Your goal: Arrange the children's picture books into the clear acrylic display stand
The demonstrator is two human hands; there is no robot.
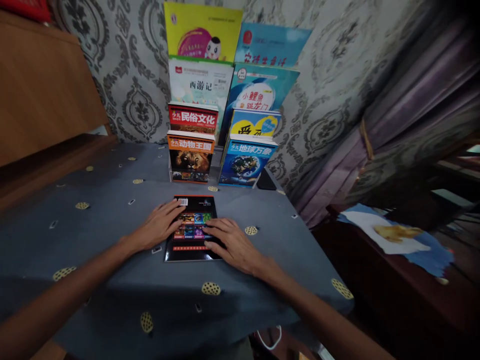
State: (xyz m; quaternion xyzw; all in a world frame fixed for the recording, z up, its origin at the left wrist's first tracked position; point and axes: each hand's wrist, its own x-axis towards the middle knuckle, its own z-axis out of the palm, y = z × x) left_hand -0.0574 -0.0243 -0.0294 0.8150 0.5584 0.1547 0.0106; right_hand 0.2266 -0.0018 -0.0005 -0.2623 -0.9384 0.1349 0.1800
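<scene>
A thin black book lies flat on the cloth-covered table, its back cover up with a barcode and small coloured pictures. On its left edge rests my left hand, fingers stretched out over the cover. My right hand lies on the right edge, fingers spread and flat. Neither hand grips the book. Just beyond it stands a rack of upright books in two columns. At the front are an orange book with a lion and a blue book with a globe.
Behind those rise a red book, a white book, a yellow-green book and several others. A dark flat object lies right of the rack. A wooden panel stands left; a purple curtain hangs right, by patterned wallpaper.
</scene>
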